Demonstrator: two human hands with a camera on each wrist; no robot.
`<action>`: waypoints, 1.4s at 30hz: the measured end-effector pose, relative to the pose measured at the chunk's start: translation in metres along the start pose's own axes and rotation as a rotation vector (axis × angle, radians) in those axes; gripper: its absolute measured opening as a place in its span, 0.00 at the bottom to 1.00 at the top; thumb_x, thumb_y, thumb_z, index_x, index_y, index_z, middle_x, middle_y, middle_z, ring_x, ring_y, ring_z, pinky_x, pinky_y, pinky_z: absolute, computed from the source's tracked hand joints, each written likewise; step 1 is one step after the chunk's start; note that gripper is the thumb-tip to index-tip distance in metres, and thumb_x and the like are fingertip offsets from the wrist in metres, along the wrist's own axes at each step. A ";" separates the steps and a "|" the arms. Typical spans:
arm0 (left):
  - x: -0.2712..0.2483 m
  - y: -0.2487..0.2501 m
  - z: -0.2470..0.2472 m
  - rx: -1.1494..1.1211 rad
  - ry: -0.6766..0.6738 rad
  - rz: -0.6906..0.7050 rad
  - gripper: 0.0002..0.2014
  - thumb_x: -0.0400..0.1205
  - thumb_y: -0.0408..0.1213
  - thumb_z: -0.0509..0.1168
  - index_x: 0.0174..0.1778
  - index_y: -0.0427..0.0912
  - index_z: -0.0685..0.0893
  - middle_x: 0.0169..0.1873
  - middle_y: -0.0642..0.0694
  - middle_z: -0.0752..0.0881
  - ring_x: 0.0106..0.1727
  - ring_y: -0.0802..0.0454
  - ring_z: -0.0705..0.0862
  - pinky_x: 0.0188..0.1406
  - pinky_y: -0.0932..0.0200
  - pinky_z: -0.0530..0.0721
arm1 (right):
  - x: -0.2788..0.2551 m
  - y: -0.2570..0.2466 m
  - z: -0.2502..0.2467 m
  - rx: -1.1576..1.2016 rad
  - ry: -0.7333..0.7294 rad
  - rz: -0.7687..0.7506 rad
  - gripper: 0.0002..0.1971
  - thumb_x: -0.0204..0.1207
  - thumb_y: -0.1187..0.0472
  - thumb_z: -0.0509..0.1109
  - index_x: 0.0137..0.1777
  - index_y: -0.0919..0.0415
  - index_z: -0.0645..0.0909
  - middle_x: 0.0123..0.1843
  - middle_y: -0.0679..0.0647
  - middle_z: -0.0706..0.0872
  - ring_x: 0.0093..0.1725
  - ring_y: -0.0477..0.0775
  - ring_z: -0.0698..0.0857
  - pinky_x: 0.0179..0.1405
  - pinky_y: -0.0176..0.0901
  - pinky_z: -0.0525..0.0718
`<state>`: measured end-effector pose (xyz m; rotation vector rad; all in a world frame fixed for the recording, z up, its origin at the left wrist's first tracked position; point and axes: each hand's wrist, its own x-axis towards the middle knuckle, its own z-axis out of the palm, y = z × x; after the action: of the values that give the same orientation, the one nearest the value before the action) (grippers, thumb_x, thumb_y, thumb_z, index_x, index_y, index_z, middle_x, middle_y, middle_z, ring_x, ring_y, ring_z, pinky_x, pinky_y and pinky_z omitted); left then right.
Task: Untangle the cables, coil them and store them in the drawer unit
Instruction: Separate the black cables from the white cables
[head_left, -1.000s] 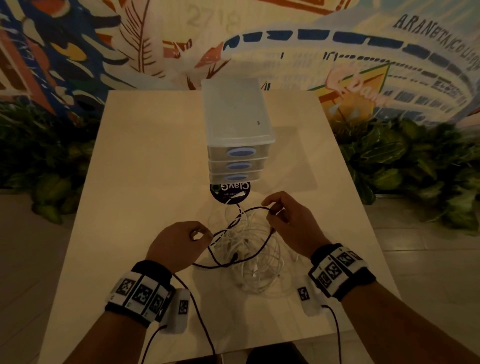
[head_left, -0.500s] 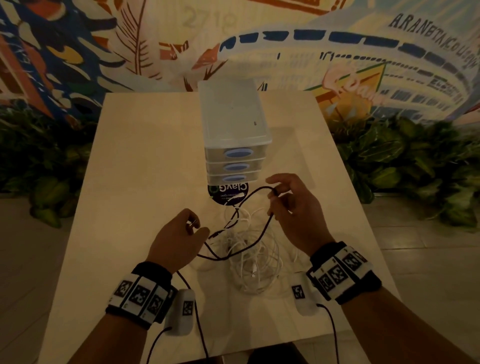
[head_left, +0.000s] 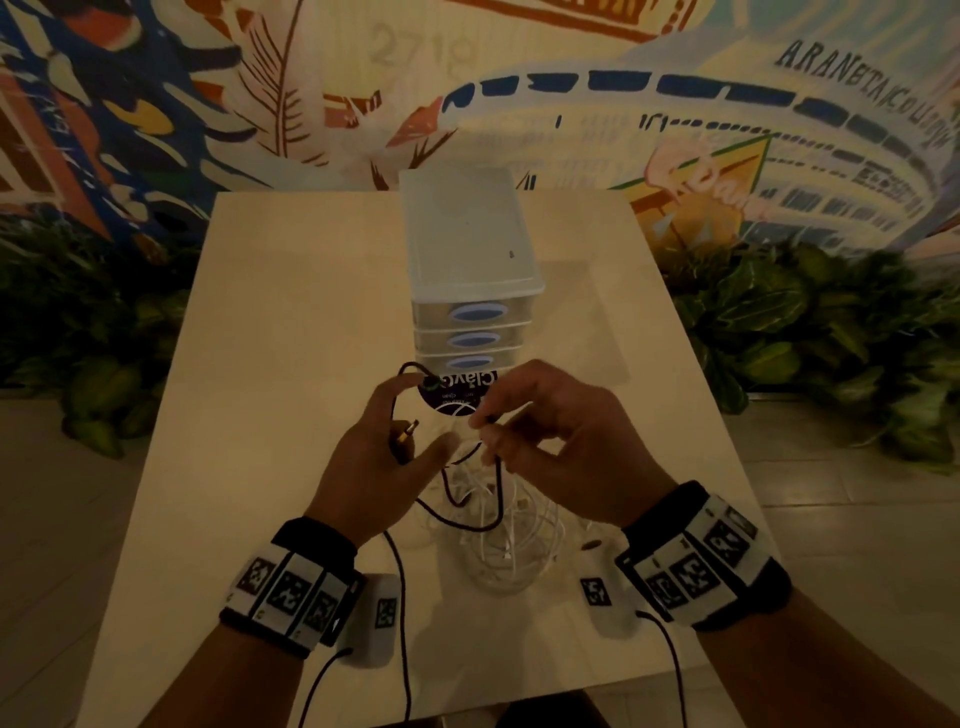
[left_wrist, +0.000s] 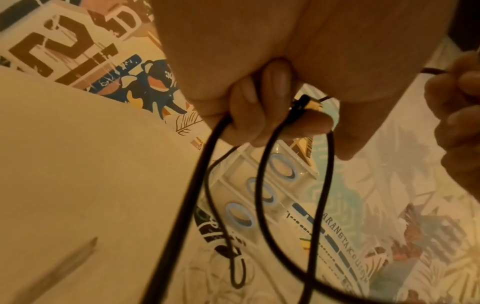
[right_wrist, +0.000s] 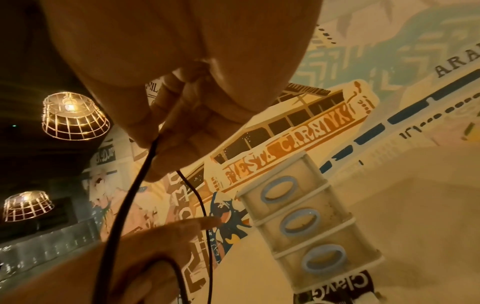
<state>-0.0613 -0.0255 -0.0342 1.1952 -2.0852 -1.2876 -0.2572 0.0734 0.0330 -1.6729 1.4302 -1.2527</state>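
Dim, warm light from cage lamps (right_wrist: 74, 117); edges warped, blurry.

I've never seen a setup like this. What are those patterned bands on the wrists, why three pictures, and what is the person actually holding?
No machine here: a person works with bare hands and wears cameras. The big picture comes from a camera on the head, looking down at the table. The other two come from small cameras strapped to each wrist with the patterned bands, looking along the fingers.

On the table stands a small plastic drawer unit with three drawers, all closed. In front of it lies a tangled pile of white cables and a round dark sticker.

The left hand grips a black cable near its gold-tipped plug; the right hand pinches the same cable further along. Part of the black cable hangs down into the white pile.
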 end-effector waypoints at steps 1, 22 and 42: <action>0.000 0.001 -0.002 -0.079 -0.022 0.015 0.27 0.83 0.47 0.72 0.75 0.65 0.69 0.24 0.52 0.71 0.24 0.58 0.68 0.28 0.66 0.72 | -0.001 0.001 0.003 -0.010 -0.027 0.021 0.09 0.79 0.70 0.76 0.54 0.60 0.81 0.51 0.52 0.91 0.41 0.48 0.94 0.39 0.41 0.90; -0.024 0.038 -0.049 -0.471 -0.313 0.158 0.19 0.79 0.53 0.67 0.25 0.49 0.86 0.17 0.33 0.71 0.16 0.55 0.66 0.21 0.69 0.67 | 0.020 0.100 0.075 -0.432 -0.443 0.316 0.19 0.79 0.36 0.69 0.64 0.42 0.80 0.49 0.46 0.78 0.46 0.45 0.77 0.49 0.41 0.75; -0.016 0.051 -0.101 -0.268 -0.065 0.149 0.25 0.82 0.58 0.62 0.25 0.42 0.78 0.22 0.35 0.67 0.24 0.44 0.66 0.25 0.57 0.67 | 0.044 0.033 0.010 -0.012 0.302 0.097 0.15 0.89 0.59 0.65 0.48 0.36 0.85 0.42 0.48 0.91 0.42 0.51 0.93 0.47 0.53 0.92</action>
<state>-0.0050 -0.0539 0.0609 0.8774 -1.9290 -1.4945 -0.2621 0.0215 0.0122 -1.4473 1.6752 -1.4910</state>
